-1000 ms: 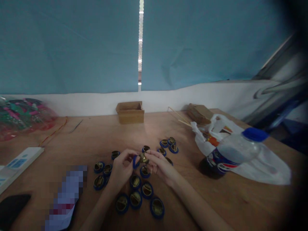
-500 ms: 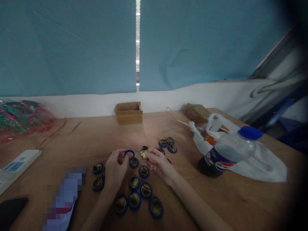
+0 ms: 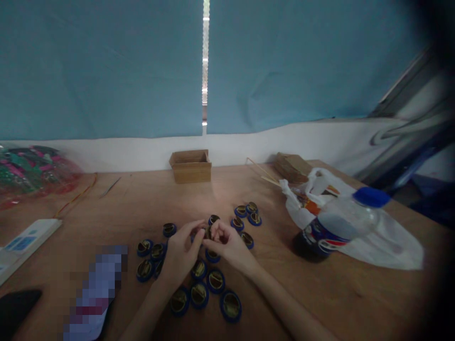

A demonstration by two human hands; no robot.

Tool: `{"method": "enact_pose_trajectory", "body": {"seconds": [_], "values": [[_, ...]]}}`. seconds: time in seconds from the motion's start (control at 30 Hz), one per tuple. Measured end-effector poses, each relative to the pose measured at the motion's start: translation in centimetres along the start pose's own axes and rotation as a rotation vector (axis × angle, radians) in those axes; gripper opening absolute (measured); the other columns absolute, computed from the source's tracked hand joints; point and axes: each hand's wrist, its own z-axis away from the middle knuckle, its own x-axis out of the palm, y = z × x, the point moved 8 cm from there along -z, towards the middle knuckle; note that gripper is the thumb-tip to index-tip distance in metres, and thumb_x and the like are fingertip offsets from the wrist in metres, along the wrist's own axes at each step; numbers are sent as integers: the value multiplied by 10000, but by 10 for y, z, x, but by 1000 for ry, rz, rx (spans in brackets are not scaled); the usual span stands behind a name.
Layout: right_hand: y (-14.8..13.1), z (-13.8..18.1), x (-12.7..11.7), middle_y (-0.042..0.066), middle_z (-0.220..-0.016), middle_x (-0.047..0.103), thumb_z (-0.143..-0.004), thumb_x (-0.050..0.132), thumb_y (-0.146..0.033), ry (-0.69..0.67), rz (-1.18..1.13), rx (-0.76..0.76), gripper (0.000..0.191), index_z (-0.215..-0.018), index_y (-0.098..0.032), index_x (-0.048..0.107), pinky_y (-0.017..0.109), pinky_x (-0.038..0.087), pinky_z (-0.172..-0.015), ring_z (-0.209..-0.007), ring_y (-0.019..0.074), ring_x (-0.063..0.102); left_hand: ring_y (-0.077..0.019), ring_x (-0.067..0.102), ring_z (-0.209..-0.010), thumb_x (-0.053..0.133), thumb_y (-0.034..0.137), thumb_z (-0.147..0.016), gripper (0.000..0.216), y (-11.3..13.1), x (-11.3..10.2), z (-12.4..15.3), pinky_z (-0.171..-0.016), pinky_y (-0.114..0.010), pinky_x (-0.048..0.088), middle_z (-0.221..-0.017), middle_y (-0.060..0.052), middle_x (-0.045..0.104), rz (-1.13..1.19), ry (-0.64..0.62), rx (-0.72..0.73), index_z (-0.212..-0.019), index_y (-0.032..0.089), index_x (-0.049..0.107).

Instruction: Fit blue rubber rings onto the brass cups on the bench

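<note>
My left hand (image 3: 182, 244) and my right hand (image 3: 227, 244) meet over the middle of the table, fingertips almost touching. Between them shows a small gold-coloured metal piece (image 3: 208, 232), pinched by my right fingers. The blue ring seen earlier in my left fingers is now hidden behind the closed grip. Around both hands lie several round badges (image 3: 215, 281) with blue rims, gold-coloured backs and pin bars. A single badge (image 3: 169, 229) lies just beyond my left hand, and another (image 3: 246, 240) is right of my right hand.
A small open cardboard box (image 3: 192, 172) stands at the back. To the right are a cola bottle (image 3: 341, 222), a white plastic bag (image 3: 387, 246) and a brown carton (image 3: 292, 166). At left lie a white power strip (image 3: 30, 246) and a phone-like object (image 3: 95, 293) with its surface pixelated.
My left hand has moved right, carrying the blue ring to my right hand's metal piece. My right hand has shifted slightly left, uncovering a badge at its right.
</note>
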Motion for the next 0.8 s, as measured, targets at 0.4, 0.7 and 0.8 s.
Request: {"method": "enact_pose_trajectory", "body": {"seconds": [0.4,0.7,0.8], "values": [[-26,11,6,-46,-614,412,-847,560,-304,-21,247,-145,206,-707,-212,441,236,285,-501,-542,104,371,-199,639,-956,584,273,-838,177,-11,8,-2,-855,-307,508,-998,-73,690,414,-75,-98,-967,176,657],[-33,12,1,-43,-540,389,-886,494,-340,-21,273,-136,292,-634,-194,492,248,259,-489,-511,108,354,-218,636,-993,635,251,-803,213,-11,12,1,-879,-342,508,-1037,-95,681,523,-115,-127,-997,165,624],[-30,12,-1,-37,-564,391,-869,494,-292,14,278,-134,290,-603,-197,427,248,273,-508,-540,113,366,-228,626,-1036,636,210,-796,317,-1,15,2,-919,-366,493,-1120,-104,659,495,-191,-83,-1110,181,600]]}}
